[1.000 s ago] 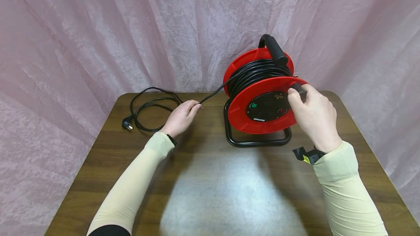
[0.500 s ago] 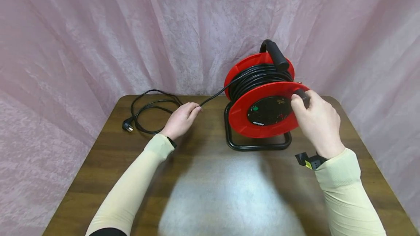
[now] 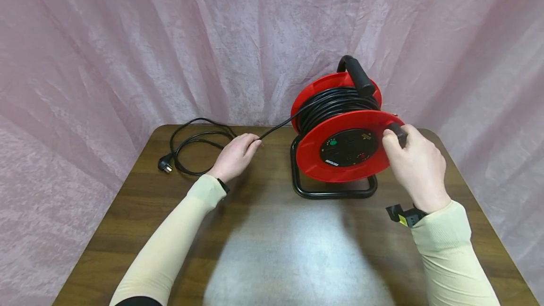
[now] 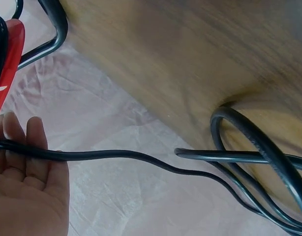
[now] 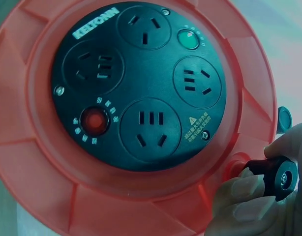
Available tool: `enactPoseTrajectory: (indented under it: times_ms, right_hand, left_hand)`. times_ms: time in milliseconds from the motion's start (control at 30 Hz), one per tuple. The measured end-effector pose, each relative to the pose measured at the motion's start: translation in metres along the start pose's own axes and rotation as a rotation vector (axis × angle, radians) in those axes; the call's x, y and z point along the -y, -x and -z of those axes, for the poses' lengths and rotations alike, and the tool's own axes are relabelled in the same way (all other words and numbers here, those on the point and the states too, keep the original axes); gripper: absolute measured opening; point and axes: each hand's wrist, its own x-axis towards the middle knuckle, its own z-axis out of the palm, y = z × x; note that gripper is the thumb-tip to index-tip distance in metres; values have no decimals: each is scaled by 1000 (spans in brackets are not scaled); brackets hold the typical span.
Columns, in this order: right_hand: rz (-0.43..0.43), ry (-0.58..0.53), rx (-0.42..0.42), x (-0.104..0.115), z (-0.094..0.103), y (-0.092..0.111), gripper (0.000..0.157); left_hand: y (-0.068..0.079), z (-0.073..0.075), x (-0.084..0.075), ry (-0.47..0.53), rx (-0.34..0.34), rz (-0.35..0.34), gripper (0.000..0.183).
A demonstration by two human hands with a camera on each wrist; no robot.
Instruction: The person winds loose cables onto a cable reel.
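A cable reel with red flanges (image 3: 310, 160) stands on a black tube frame (image 3: 335, 195) right of the table's middle. Black cable (image 3: 331, 100) is wound thickly on its drum. My right hand (image 3: 418, 166) grips the black crank knob (image 3: 397, 132) on the front flange. In the right wrist view its fingers curl round that knob (image 5: 274, 177). My left hand (image 3: 235, 157) holds the cable's loose run (image 3: 276, 127) left of the reel. Seen from the left wrist, this cable (image 4: 102, 155) crosses the fingers (image 4: 37, 132).
Loose cable loops (image 3: 187, 140) lie on the wooden table (image 3: 272, 230) at the back left, ending in a black plug (image 3: 165, 163). The reel's carrying handle (image 3: 361, 77) rises above the drum. Behind the table hangs a pink curtain (image 3: 238, 41).
The front flange has turned slightly clockwise, its crank knob and my right hand shifting right and a little down. My left hand stays at the cable. The head view has tilted slightly up.
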Motion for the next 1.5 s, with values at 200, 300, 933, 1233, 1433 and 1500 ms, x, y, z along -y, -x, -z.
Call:
enactPoseTrajectory:
  times_ms: [200, 300, 933, 1233, 1433, 1500]
  right_hand:
    - [2, 3, 0, -8, -1, 0, 46]
    - [-1, 3, 3, -10, -1, -1, 46]
    - [-23, 4, 24, -24, -4, 0, 46]
    - [-21, 10, 20, -32, -6, 2, 46]
    - [-20, 10, 20, -32, -7, 3, 46]
    - [-21, 10, 18, -32, -7, 2, 46]
  left_hand:
    - [-2, 0, -3, -24, 4, 2, 30]
    - [-2, 1, -3, -29, 10, 10, 31]
    - [-5, 12, -1, -171, -105, -78, 27]
    - [-8, 20, -3, -190, -116, -78, 27]
    - [-7, 22, -1, -169, -104, -45, 26]
    - [-7, 23, -1, -165, -103, -34, 24]
